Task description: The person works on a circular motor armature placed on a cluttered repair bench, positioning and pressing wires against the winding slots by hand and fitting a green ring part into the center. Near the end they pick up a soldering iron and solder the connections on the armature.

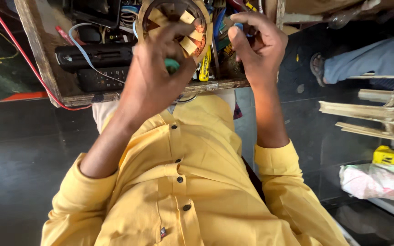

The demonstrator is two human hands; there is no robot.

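At the near edge of the cluttered wooden surface (46, 68), the left hand (153, 75) is clamped on a round wound coil ring (192, 34) held upright, while the right hand (256, 43) pinches a blue-handled tool (238, 26) just beside it.

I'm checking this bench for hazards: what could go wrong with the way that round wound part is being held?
The left hand grips the round copper-wound part in the air above the crowded wooden tray; a slip could drop it among the tools. The right hand works close at its rim, so fingers could scrape on the windings. A red wire trails over the tray's edge and might snag.
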